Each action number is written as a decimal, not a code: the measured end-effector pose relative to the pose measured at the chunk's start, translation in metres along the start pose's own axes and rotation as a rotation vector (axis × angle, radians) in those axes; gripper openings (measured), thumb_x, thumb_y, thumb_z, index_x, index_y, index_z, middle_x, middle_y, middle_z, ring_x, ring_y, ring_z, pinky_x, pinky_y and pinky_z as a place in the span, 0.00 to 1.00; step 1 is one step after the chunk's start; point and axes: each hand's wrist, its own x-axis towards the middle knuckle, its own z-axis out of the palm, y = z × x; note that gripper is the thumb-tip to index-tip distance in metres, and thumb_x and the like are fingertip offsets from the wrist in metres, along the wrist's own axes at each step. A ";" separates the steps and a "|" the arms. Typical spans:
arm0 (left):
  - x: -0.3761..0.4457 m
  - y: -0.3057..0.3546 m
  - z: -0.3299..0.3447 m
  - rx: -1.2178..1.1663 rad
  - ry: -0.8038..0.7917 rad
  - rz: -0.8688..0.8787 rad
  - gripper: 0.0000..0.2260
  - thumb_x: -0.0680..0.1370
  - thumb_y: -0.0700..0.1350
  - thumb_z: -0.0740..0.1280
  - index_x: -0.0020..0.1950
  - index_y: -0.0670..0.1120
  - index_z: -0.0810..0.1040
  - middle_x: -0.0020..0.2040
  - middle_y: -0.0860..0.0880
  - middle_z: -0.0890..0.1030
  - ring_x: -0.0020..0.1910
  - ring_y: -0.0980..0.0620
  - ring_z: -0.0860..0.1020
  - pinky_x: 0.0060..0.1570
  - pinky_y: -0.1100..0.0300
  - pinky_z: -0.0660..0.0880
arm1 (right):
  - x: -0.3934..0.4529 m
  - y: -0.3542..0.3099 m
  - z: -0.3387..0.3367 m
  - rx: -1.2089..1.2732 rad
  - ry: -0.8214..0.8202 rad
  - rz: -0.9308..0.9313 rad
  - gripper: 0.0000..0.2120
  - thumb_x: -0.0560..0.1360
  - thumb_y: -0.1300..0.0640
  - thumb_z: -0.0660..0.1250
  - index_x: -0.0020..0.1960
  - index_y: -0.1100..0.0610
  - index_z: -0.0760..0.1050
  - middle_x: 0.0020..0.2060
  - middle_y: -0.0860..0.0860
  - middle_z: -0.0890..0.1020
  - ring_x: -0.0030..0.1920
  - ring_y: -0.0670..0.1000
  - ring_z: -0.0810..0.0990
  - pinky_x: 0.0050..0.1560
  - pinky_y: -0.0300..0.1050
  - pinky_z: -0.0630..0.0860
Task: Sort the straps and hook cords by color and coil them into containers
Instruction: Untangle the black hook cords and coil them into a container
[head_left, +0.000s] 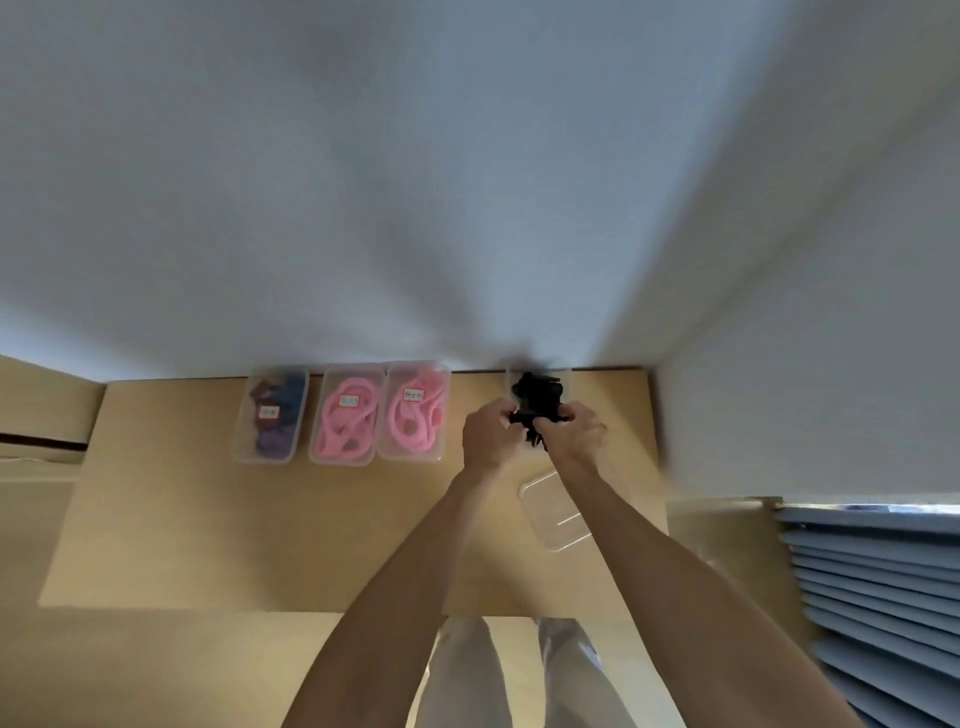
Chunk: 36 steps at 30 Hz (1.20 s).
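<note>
The whole view is smeared with motion blur. My left hand and right hand cover the near half of the open box, so its front rim is hidden. The black straps read as one dark mass; I cannot count them or tell straps from hook cords. The labels on the three closed boxes are too small and soft to read. My right forearm crosses part of the clear lid. Both my arms are cut off at the bottom edge.
</note>
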 end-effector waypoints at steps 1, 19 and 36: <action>0.005 0.000 0.004 0.003 -0.006 0.000 0.11 0.74 0.36 0.68 0.54 0.42 0.83 0.48 0.45 0.86 0.48 0.46 0.82 0.51 0.54 0.76 | 0.005 0.005 0.002 -0.037 0.012 -0.003 0.16 0.69 0.52 0.73 0.55 0.56 0.81 0.48 0.54 0.85 0.51 0.58 0.81 0.55 0.52 0.77; 0.043 -0.031 0.035 0.597 -0.100 0.277 0.09 0.78 0.40 0.62 0.52 0.47 0.82 0.53 0.51 0.80 0.41 0.43 0.80 0.34 0.56 0.67 | 0.040 0.040 0.043 -0.339 0.173 -0.337 0.05 0.70 0.64 0.72 0.45 0.61 0.83 0.41 0.57 0.84 0.57 0.63 0.76 0.66 0.58 0.65; 0.021 -0.052 0.007 0.342 0.052 0.095 0.11 0.78 0.36 0.67 0.61 0.40 0.79 0.59 0.43 0.77 0.49 0.45 0.80 0.50 0.56 0.79 | 0.021 0.016 0.039 -0.208 0.056 -0.211 0.18 0.73 0.66 0.64 0.62 0.59 0.80 0.60 0.55 0.81 0.53 0.62 0.81 0.52 0.51 0.75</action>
